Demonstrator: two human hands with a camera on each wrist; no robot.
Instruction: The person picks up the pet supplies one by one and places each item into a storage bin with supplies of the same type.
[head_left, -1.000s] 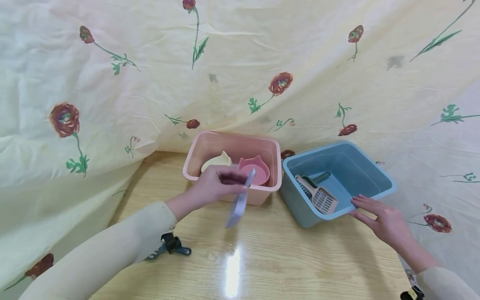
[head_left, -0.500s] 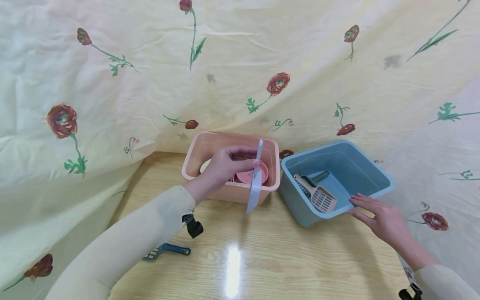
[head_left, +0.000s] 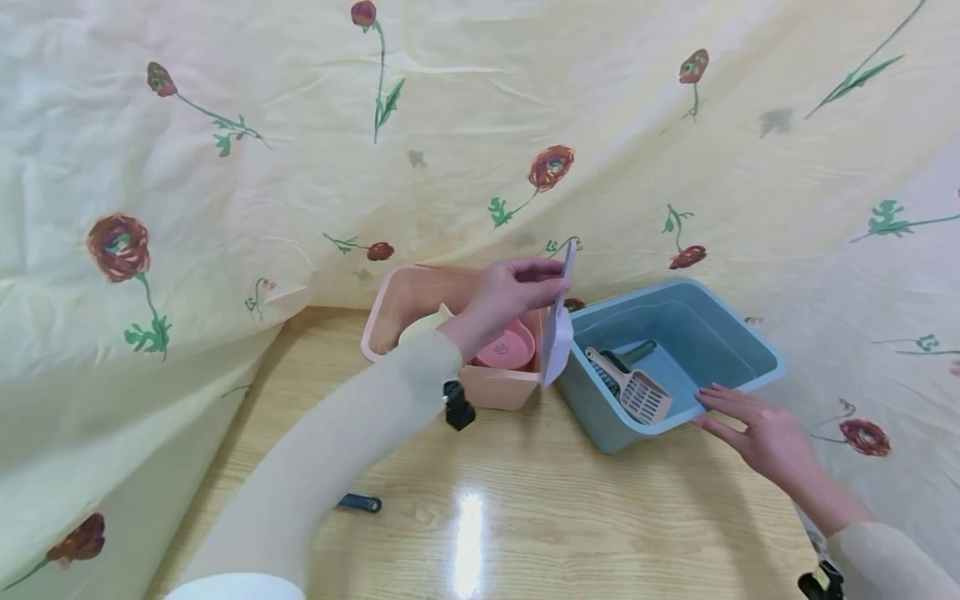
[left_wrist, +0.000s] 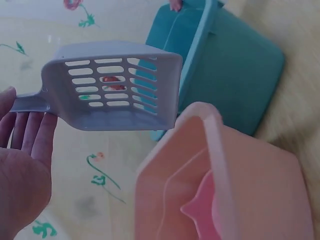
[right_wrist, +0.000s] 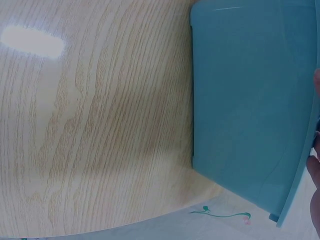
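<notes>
My left hand (head_left: 510,300) pinches the handle of a lavender litter scoop (head_left: 557,346) between thumb and fingers, above the gap between the two bins. In the left wrist view the slotted scoop (left_wrist: 112,120) faces the camera, beyond the left hand (left_wrist: 25,180). My right hand (head_left: 765,437) grips the near right rim of the blue bin (head_left: 600,408), fingers over the edge and thumb outside. Inside that bin lie a beige slotted scoop (head_left: 647,400) and a dark green-handled tool (head_left: 637,353), partly covered. In the right wrist view only the bin's outer wall (right_wrist: 250,100) and some fingertips show.
To the left of the blue bin stands a pink bin (head_left: 491,389) holding a pink cat-eared bowl (head_left: 512,350) and a cream one (head_left: 423,325). A dark blue handle (head_left: 362,502) lies on the wooden table (head_left: 570,517), half hidden by my left sleeve. Flowered cloth (head_left: 450,192) hangs behind.
My left hand has carried the lavender litter scoop right and upward, from over the pink bin's front toward the blue bin. The right hand has kept its grip on the rim.
</notes>
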